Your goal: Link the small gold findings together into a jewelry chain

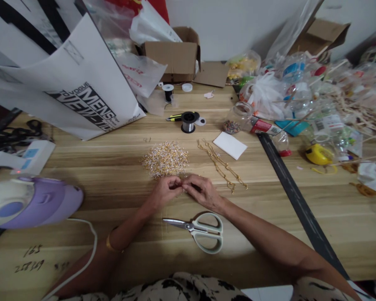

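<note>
My left hand (167, 190) and my right hand (202, 190) meet fingertip to fingertip at the near edge of a pile of small gold and silver beads (165, 159). Both hands are closed in a pinch. Whatever they pinch is too small and too hidden by the fingers to name. Just right of the pile, gold beaded chains (221, 165) lie stretched on the table. Scissors with pale green handles (196, 230) rest below my hands, blades pointing left.
Behind the pile stand a spool of silver wire (188, 122), a yellow-black cutter (174, 118) and a jar of beads (238, 117). A white card (230, 145) lies beside the chains. A purple appliance (47, 198) and a large paper bag (81, 83) occupy the left; bottles (301, 92) crowd the right.
</note>
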Tool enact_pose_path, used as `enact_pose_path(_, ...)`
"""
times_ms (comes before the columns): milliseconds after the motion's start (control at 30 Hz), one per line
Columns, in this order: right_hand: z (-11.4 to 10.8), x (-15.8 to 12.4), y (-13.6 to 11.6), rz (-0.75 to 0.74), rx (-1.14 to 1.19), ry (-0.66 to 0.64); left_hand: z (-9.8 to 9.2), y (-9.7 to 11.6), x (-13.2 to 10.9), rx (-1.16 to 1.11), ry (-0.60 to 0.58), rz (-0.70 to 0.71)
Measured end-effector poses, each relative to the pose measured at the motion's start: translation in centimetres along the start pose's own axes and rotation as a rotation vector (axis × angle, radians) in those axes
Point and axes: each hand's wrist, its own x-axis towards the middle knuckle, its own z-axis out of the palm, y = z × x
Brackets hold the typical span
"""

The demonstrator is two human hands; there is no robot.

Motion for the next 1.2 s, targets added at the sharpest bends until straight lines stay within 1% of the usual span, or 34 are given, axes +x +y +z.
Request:
enact_pose_path(167, 0.0, 0.1, -0.2, 0.011, 0.007, -0.011, -0.2, 0.4, -0.1, -0.016, -0.032, -0.039)
enact_pose_path(400, -0.2, -0.1, -0.6, 0.139, 0.050, -0.012, -0.6, 0.9, -0.2, -0.028, -0.042, -0.087)
enact_pose_path(600, 0.2, -0.1, -0.1, 0.080, 0.027, 0.026, -0.8, 1.1, -0.2, -0.046, -0.031, -0.049)
enact_pose_path(800, 0.2, 0.0, 0.1, 0.068, -0.006, 0.040, -0.8, 0.8, -0.1, -0.050, -0.012, -0.019)
enact_pose_path(933, 0.1, 0.1, 0.1, 0.033, -0.010, 0.039, -0.9, 0.7, -0.1, 0.052, 0.007, 0.042)
enact_pose_path(1067, 0.1, 0.1, 0.1, 0.047, -0.016, 0.043, -1.5, 0.8, -0.1, 0.238, 0.013, 0.106)
enact_pose_path(1133, 0.1, 0.1, 0.0, 0.070, -0.018, 0.052, -1.8, 0.9, -0.1, 0.366, -0.011, 0.126)
enact_pose_path(1200, 0.0, 0.1, 0.0, 0.087, -0.014, 0.060, -2.2, 1.0, -0.1, 0.511, -0.063, 0.165)
